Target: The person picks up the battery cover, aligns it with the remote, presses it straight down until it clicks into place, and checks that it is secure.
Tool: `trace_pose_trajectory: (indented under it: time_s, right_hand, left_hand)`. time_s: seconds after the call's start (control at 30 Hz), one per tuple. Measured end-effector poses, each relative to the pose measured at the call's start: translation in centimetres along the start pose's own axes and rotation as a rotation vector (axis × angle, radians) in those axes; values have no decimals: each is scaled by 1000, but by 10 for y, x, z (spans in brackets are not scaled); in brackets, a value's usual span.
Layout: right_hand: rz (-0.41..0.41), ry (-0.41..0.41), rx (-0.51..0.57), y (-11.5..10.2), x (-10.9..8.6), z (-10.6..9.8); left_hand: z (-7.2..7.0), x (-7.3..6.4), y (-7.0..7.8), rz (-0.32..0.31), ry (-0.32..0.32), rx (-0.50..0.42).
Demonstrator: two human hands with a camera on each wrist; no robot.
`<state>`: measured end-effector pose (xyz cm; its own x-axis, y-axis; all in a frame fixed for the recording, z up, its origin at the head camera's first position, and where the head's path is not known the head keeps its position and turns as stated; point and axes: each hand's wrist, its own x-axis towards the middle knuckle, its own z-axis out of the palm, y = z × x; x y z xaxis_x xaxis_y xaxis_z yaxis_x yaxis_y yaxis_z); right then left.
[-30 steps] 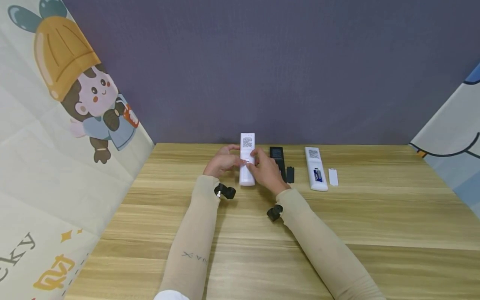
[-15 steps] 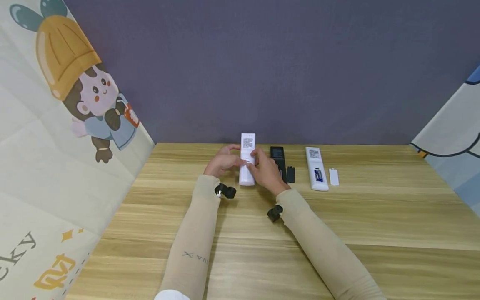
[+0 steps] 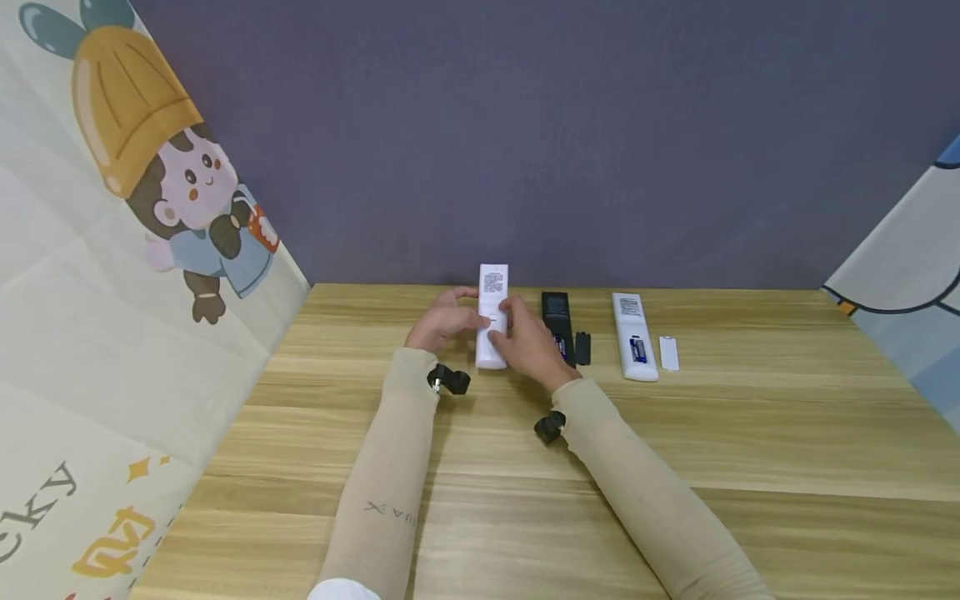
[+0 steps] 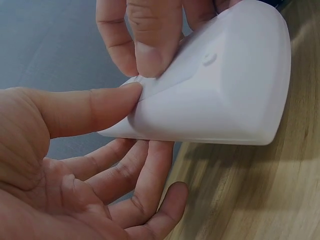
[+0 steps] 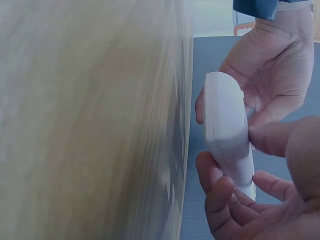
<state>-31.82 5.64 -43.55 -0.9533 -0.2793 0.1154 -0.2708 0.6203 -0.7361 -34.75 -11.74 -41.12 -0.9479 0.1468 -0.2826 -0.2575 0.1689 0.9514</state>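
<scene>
A white remote control (image 3: 492, 354) is held up off the table between both hands, its label side facing up. In the left wrist view, my left hand (image 4: 65, 155) has its thumb on the back and its fingers under the body of the remote (image 4: 210, 110). My right hand (image 3: 534, 343) holds the remote's right edge in the head view, thumb and index finger on it. The battery cover seam shows in the left wrist view, partly hidden by fingertips. In the right wrist view, the rounded end of the remote (image 5: 225, 112) points toward the camera.
Right of the hands lies a black remote (image 3: 555, 307), partly hidden, with its black battery cover (image 3: 582, 348) beside it. Farther right are another white remote (image 3: 628, 321), its blue batteries (image 3: 637, 350) exposed, and a loose white cover (image 3: 669, 353). A grey partition (image 3: 480, 150) stands behind the table.
The held remote has shifted very slightly left, and the right thumb sits a little lower on its back. Batteries in the black remote show more now. The other remotes stay put.
</scene>
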Motion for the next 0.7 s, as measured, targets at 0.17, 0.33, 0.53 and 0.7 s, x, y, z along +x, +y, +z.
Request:
trace_pose_trajectory:
  time_s: [0.17,0.33,0.53,0.7]
  right_hand:
    - [5,-44,-7,-2,0,0]
    - [3,-73,-24,-4,-1,1]
    - [-13,-99,-17,-3,-2,2]
    - [-50,-129,-7,0,-1,4]
  left_hand:
    - [-1,0,-1,-5,10,-14]
    - [-2,-1,-1,-10,9,-24]
    - [-1,0,-2,-13,14,-28]
    - [-1,1,-3,-15,23,-21]
